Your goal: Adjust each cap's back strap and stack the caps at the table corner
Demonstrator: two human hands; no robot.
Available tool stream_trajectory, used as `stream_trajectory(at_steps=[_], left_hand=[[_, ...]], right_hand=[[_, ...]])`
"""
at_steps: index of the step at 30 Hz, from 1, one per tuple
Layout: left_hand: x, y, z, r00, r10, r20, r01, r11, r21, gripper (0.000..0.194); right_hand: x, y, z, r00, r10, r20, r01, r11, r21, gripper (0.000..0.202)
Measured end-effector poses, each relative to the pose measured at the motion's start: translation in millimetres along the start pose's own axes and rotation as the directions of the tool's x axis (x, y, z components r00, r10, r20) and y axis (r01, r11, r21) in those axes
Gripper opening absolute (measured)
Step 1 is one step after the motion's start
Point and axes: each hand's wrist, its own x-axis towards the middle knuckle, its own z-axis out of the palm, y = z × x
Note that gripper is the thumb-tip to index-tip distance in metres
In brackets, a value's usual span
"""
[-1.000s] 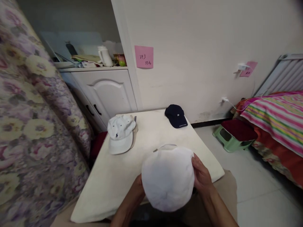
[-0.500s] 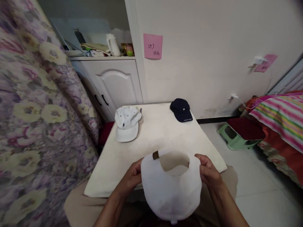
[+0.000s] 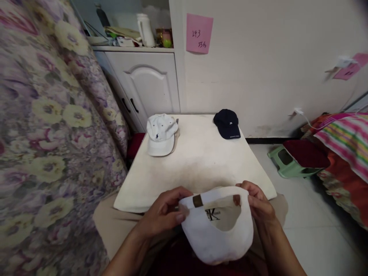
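Observation:
Between my hands, over my lap at the table's near edge, is a white cap (image 3: 218, 239) with its back opening facing up. Dark letters show inside through the opening, and a brown patch sits on the strap. My left hand (image 3: 165, 212) pinches the cap's left edge between thumb and fingers. The right edge is gripped by my right hand (image 3: 258, 201). At the table's far left lies a pale cap (image 3: 162, 132) with a small dark logo, partly over something beige. A navy cap (image 3: 226, 124) rests at the far right corner.
The cream table (image 3: 198, 153) stands against the wall. A floral curtain (image 3: 57, 153) hangs at the left beside a white cabinet (image 3: 152, 84) with a jug (image 3: 146, 30) on it. At the right are a green stool (image 3: 287, 159) and a bed (image 3: 350, 145) with striped cloth.
The held cap has tilted, so the letters inside now show. My left hand has shifted its hold, its thumb now on the cap's near side. The view has tipped downward.

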Motion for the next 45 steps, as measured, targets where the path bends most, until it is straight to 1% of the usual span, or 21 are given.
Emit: stream_trajectory(at_steps=[2, 5, 8, 12, 14, 16, 18, 20, 22, 24, 26, 28, 31, 33, 34, 35, 37, 39, 41, 43, 45], left_hand=[[-0.2, 2.0, 6.7, 0.999, -0.024, -0.043, 0.025, 0.999, 0.026, 0.031], [2.6, 4.9, 11.9, 0.999, -0.025, -0.048, 0.028, 0.997, 0.069, 0.031], [5.9, 11.9, 12.6, 0.998, 0.019, -0.064, -0.011, 0.992, 0.123, 0.028], [8.0, 25.7, 12.8, 0.987, 0.138, -0.08, -0.115, 0.963, 0.242, 0.02], [8.3, 28.6, 13.8, 0.986, 0.147, -0.074, -0.119, 0.946, 0.3, 0.017], [8.5, 26.1, 15.5, 0.993, 0.083, -0.078, -0.055, 0.95, 0.308, 0.017], [8.5, 19.1, 17.6, 0.997, -0.013, -0.08, 0.034, 0.964, 0.265, 0.019], [8.6, 10.1, 20.0, 0.992, -0.095, -0.081, 0.11, 0.97, 0.218, 0.022], [8.9, 1.6, 22.5, 0.983, -0.156, -0.092, 0.171, 0.967, 0.189, 0.024], [9.6, -5.1, 24.7, 0.974, -0.201, -0.105, 0.217, 0.961, 0.172, 0.024], [10.3, -9.5, 26.7, 0.969, -0.221, -0.107, 0.236, 0.958, 0.16, 0.025], [10.5, -11.7, 28.5, 0.967, -0.228, -0.113, 0.244, 0.958, 0.151, 0.026], [10.6, -10.6, 31.0, 0.961, -0.239, -0.142, 0.258, 0.958, 0.129, 0.026], [10.8, -7.6, 32.4, 0.958, -0.245, -0.15, 0.263, 0.959, 0.11, 0.025], [11.0, -5.8, 32.9, 0.958, -0.246, -0.146, 0.262, 0.96, 0.1, 0.026], [11.2, -4.1, 33.2, 0.959, -0.245, -0.141, 0.258, 0.962, 0.085, 0.027], [11.4, -1.6, 33.3, 0.963, -0.237, -0.132, 0.244, 0.969, 0.046, 0.03], [11.1, -1.0, 32.4, 0.966, -0.234, -0.111, 0.235, 0.972, 0.0, 0.032], [10.5, -2.3, 30.8, 0.968, -0.23, -0.097, 0.229, 0.973, -0.027, 0.033], [10.0, -4.8, 29.1, 0.968, -0.229, -0.099, 0.227, 0.973, -0.027, 0.034], [10.3, -7.5, 28.2, 0.968, -0.226, -0.113, 0.226, 0.974, -0.008, 0.034]], right_hand=[[-0.2, -0.4, 2.0, 1.0, -0.014, 0.01, 0.014, 1.0, 0.002, 0.026], [1.9, -0.5, 6.2, 0.999, -0.052, 0.009, 0.052, 0.999, -0.008, 0.024], [7.0, -0.2, 14.2, 0.992, -0.121, -0.029, 0.121, 0.993, 0.008, 0.021], [12.8, -1.6, 23.9, 0.969, -0.221, -0.113, 0.226, 0.973, 0.037, 0.012], [11.3, -3.8, 21.8, 0.969, -0.233, -0.088, 0.235, 0.972, 0.017, 0.009], [6.2, -6.9, 14.4, 0.984, -0.176, -0.01, 0.176, 0.984, -0.02, 0.013], [-0.3, -11.3, 5.5, 0.994, -0.057, 0.092, 0.065, 0.995, -0.082, 0.026], [-5.0, -17.3, 0.8, 0.984, 0.048, 0.169, -0.021, 0.987, -0.158, 0.041], [-5.5, -25.3, 4.4, 0.975, 0.075, 0.21, -0.029, 0.976, -0.217, 0.052], [-2.3, -36.0, 16.4, 0.971, 0.063, 0.232, 0.004, 0.961, -0.277, 0.054], [1.9, -49.3, 34.0, 0.97, 0.047, 0.239, 0.054, 0.914, -0.401, 0.045], [5.2, -63.1, 52.8, 0.964, -0.01, 0.266, 0.159, 0.822, -0.547, 0.04], [8.3, -76.8, 76.4, 0.931, -0.119, 0.345, 0.326, 0.698, -0.638, 0.052], [10.6, -76.9, 86.4, 0.886, -0.148, 0.44, 0.433, 0.604, -0.669, 0.058], [12.2, -74.0, 89.2, 0.866, -0.133, 0.481, 0.469, 0.551, -0.691, 0.056], [13.9, -69.6, 90.5, 0.853, -0.108, 0.51, 0.49, 0.499, -0.714, 0.05], [17.6, -58.3, 88.3, 0.852, -0.06, 0.52, 0.491, 0.434, -0.755, 0.036], [20.7, -47.6, 81.2, 0.872, -0.056, 0.486, 0.454, 0.461, -0.762, 0.029], [22.3, -41.3, 72.1, 0.903, -0.063, 0.425, 0.386, 0.552, -0.739, 0.026], [21.7, -41.6, 65.3, 0.929, -0.05, 0.367, 0.316, 0.626, -0.713, 0.022], [19.1, -47.9, 63.8, 0.937, -0.069, 0.342, 0.308, 0.626, -0.717, 0.024]])
